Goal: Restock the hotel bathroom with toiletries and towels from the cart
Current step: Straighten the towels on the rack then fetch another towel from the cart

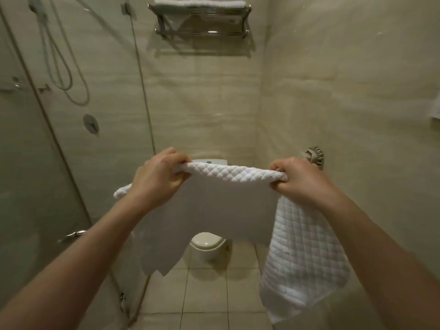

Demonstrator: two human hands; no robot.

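My left hand (158, 178) and right hand (296, 181) grip a white towel (238, 203) stretched between them; above, the rack (200, 19) already holds one, so this still needs placing.

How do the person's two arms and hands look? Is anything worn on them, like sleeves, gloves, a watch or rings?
Both forearms are bare as far as the picture shows; no sleeve edge is in view. The left hand and the right hand wear no gloves. No watch or bracelet shows on either wrist, and no ring shows on the visible fingers. The nails look short and unpainted.
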